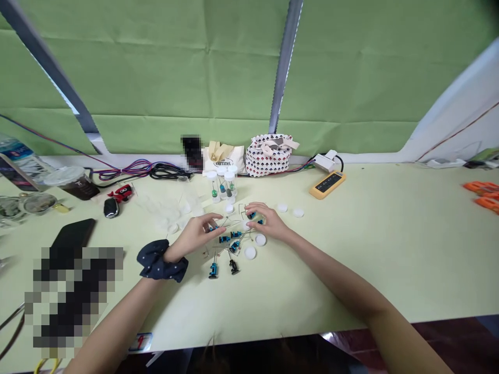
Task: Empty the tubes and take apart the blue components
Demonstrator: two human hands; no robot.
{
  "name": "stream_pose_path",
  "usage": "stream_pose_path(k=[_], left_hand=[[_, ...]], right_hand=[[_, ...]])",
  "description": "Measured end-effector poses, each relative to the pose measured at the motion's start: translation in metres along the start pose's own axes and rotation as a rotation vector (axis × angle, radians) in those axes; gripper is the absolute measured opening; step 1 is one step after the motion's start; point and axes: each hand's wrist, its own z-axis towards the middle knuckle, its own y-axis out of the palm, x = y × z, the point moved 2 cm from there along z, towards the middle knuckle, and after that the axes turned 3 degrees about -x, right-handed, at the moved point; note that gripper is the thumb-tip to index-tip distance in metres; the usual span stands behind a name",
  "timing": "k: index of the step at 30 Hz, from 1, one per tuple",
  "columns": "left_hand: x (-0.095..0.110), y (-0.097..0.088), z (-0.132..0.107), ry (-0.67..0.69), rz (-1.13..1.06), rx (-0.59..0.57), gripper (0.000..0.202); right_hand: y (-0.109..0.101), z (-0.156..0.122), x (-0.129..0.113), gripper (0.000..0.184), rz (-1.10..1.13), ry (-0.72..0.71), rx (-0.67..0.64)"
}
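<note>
My left hand, with a dark polka-dot scrunchie on its wrist, hovers at the left of a cluster of small parts. Its thumb and fingers are apart, and a small blue piece shows in the gap. My right hand curves over the right side, fingers spread, its thumb by a white round cap. Between and below the hands lie several small blue pieces on thin wires, plus a black one. Some pieces are hidden under my fingers, so contact there is unclear.
Clear capped tubes with coloured pieces stand behind my hands. White caps lie around. Crumpled clear plastic is at left, near a car key and a lidded cup. A yellow power strip and patterned pouch sit behind.
</note>
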Motion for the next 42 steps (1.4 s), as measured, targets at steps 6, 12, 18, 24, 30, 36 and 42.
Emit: stream_pose_path(k=[6, 12, 18, 24, 30, 36, 42], left_hand=[[0.015, 0.004, -0.009, 0.109, 0.178, 0.172, 0.040], [0.023, 0.000, -0.013, 0.285, 0.182, 0.273, 0.032], [0.024, -0.004, -0.015, 0.366, 0.149, 0.292, 0.032], [0.024, -0.004, -0.014, 0.356, 0.128, 0.285, 0.034], [0.023, -0.003, -0.011, 0.322, 0.112, 0.317, 0.033], [0.021, 0.006, -0.008, 0.310, 0.176, 0.346, 0.033], [0.021, 0.004, -0.009, 0.316, 0.238, 0.421, 0.032]], right_hand=[[0.000, 0.003, -0.019, 0.022, 0.090, -0.030, -0.090], [0.005, 0.002, -0.021, 0.022, 0.247, 0.033, -0.171], [0.007, 0.001, -0.019, 0.020, 0.567, 0.208, -0.102], [0.012, 0.001, -0.020, 0.023, 0.835, 0.326, -0.039], [0.017, 0.004, -0.021, 0.023, 0.929, 0.414, 0.095], [0.026, 0.004, -0.008, 0.026, 0.928, 0.457, 0.279], [0.024, 0.002, 0.001, 0.025, 0.972, 0.525, 0.393]])
